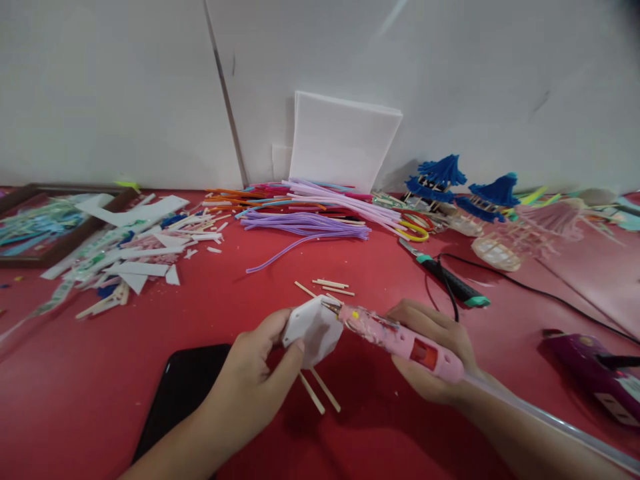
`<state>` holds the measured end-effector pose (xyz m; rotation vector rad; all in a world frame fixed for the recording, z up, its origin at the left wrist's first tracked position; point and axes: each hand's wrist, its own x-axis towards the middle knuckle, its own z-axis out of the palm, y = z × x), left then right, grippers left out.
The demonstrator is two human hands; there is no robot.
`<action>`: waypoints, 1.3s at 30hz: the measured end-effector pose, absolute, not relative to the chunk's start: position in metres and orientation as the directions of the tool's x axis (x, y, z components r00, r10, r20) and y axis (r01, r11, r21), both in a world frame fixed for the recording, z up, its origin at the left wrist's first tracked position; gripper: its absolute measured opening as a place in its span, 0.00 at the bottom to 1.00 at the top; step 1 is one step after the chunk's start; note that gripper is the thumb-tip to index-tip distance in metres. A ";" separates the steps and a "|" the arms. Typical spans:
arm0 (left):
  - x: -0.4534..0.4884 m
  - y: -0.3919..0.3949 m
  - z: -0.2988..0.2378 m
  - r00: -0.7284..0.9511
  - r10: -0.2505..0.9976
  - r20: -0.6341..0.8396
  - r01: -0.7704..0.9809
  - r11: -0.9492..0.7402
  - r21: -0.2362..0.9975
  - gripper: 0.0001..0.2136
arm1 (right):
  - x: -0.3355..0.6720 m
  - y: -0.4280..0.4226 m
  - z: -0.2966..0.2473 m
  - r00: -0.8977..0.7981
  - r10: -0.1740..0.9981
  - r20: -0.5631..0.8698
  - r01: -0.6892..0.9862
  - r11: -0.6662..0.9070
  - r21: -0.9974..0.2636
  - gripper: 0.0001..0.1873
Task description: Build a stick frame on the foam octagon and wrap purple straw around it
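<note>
Between the thumb and fingers of my left hand is a white hexagonal foam board piece, tilted up, with small holes near its corners. My right hand is wrapped round a pink hot glue gun, a clear glue stick running out of its back. The metal nozzle is at the upper right edge of the foam piece; whether it touches I cannot tell. Thin wooden sticks show below the piece, and several more short sticks lie just behind it on the red table.
A black phone lies left of my left hand. White scraps and a brown frame are further left. Purple pipe cleaners lie at the back. A utility knife, blue-roofed models and a purple power strip stand right.
</note>
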<state>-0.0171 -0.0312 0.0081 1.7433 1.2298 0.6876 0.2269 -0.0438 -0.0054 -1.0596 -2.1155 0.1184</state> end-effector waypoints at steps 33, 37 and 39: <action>-0.019 -0.033 0.003 0.395 0.917 -0.055 0.409 -0.122 0.904 0.11 | 0.230 -0.045 -0.011 -0.254 0.774 0.580 0.672 0.572 -0.470 0.06; -0.016 -0.031 0.003 0.424 0.900 -0.103 0.300 -0.033 0.953 0.10 | 0.226 -0.047 -0.012 -0.075 0.869 0.490 0.666 0.409 -0.624 0.09; -0.015 -0.031 0.006 0.461 0.876 -0.141 0.191 0.058 0.980 0.08 | 0.223 -0.046 -0.012 0.032 0.935 0.352 0.634 0.253 -0.730 0.07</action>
